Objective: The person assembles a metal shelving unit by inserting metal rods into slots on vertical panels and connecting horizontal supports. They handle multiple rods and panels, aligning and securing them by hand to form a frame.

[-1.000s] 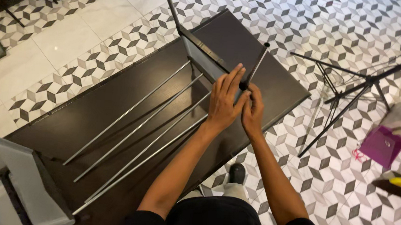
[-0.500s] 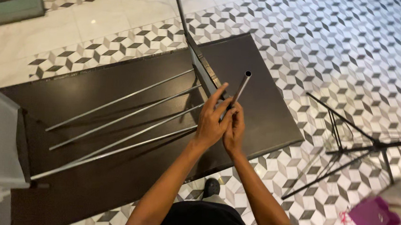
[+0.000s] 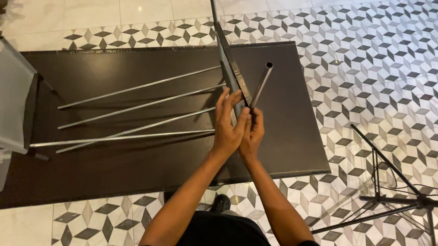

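1. Over the dark board (image 3: 124, 178), both hands are coming closer together than a second ago.
2. Left hand (image 3: 227, 126) and right hand (image 3: 252, 135) are closing round the tube (image 3: 261, 85), its open end tilting up.
3. Left of the tube, four rods (image 3: 138, 113) are lying fanned on the board.

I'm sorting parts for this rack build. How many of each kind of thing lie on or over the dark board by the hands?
Long thin metal rods: 4
Short open-ended metal tube, held in both hands: 1
Grey metal frame bar: 1
Dark board: 1
Total: 7
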